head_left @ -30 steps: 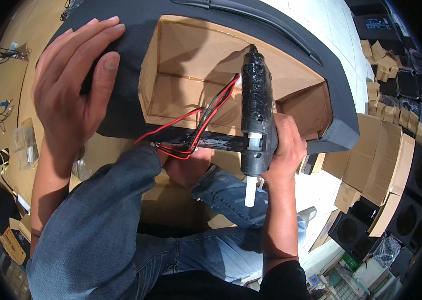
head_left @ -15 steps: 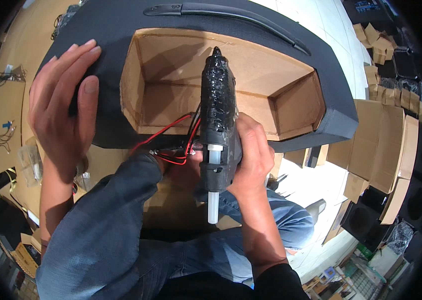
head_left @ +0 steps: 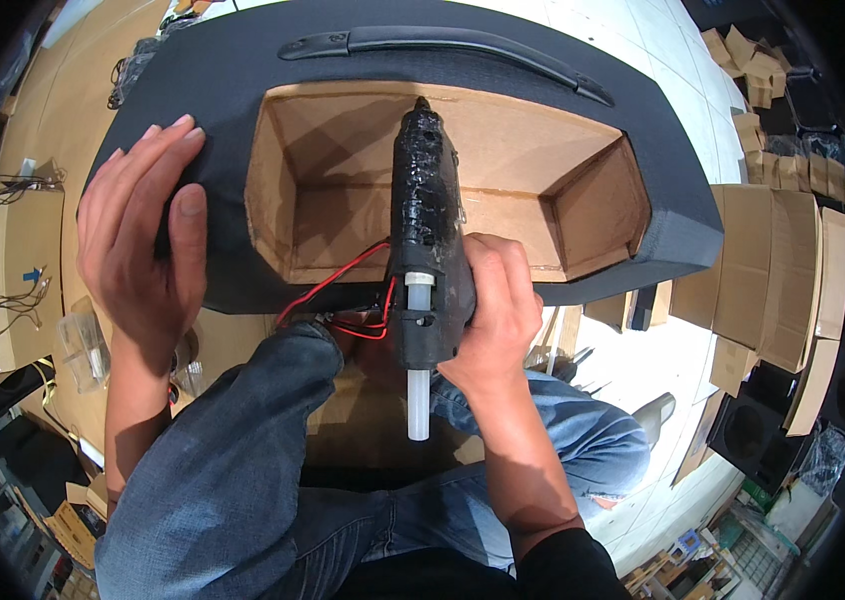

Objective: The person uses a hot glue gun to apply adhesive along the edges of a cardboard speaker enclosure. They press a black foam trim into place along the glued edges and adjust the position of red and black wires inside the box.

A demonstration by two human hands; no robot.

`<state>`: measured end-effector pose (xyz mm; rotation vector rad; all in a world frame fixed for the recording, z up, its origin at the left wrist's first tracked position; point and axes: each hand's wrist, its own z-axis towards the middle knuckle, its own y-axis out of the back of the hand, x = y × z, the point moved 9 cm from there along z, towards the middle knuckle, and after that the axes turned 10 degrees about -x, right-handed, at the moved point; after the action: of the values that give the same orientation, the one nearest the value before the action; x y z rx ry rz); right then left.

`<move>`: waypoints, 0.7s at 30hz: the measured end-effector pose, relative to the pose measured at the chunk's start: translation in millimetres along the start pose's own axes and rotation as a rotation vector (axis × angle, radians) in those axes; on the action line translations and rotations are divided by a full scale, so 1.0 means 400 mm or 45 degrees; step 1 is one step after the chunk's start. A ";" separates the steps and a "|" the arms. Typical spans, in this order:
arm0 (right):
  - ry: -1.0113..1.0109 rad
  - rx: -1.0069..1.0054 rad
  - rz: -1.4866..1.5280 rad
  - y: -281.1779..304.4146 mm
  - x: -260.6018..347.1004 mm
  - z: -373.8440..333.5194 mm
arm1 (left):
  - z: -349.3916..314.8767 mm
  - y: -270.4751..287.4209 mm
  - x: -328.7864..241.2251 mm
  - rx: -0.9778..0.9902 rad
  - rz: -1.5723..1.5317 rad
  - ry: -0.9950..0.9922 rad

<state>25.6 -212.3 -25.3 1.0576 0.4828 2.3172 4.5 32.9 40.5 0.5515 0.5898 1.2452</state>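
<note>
Black-covered cabinet (head_left: 678, 215), biggest item, lies across the middle in front of the person, angled corner at right. Blue jeans (head_left: 213, 450) on bent legs fill the lower part, one knee up against the cabinet's near edge. Opened brown cardboard box (head_left: 768, 255) on the right, beside the cabinet, over the pale tiled floor. Wood-brown recess (head_left: 513, 150) cut into the cabinet face, bare walls, shadow over its left half. Curved black carry handle (head_left: 463, 42) runs along the cabinet beyond the recess. Black glue gun (head_left: 421, 200), front part glossy and rough, is above the recess, nozzle pointing away from the person at the far wall; can't tell from overhead whether the tip touches it. Right hand (head_left: 498, 305) is wrapped round the gun's grip, knuckles on the right side. Left hand (head_left: 148, 225) is spread flat along the cabinet's left part, thumb apart, holding nothing. Red and black wires (head_left: 338, 275) loop at the recess's near edge, left of the gun. Whitish glue stick (head_left: 419, 405), smallest, pokes out of the gun's rear toward the person.
</note>
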 end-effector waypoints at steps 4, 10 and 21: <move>-0.042 0.011 -0.021 0.008 -0.007 -0.002 | -0.002 0.001 0.002 -0.010 -0.017 -0.006; -0.107 0.015 0.013 0.009 -0.014 -0.009 | 0.001 -0.002 0.000 0.004 -0.012 0.004; -0.205 0.000 0.050 0.011 -0.021 -0.017 | -0.001 0.002 0.000 0.009 0.000 0.004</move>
<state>23.3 -221.6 -32.1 1.2516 0.4025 2.2423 3.6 33.2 40.7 0.5555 0.5971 1.2449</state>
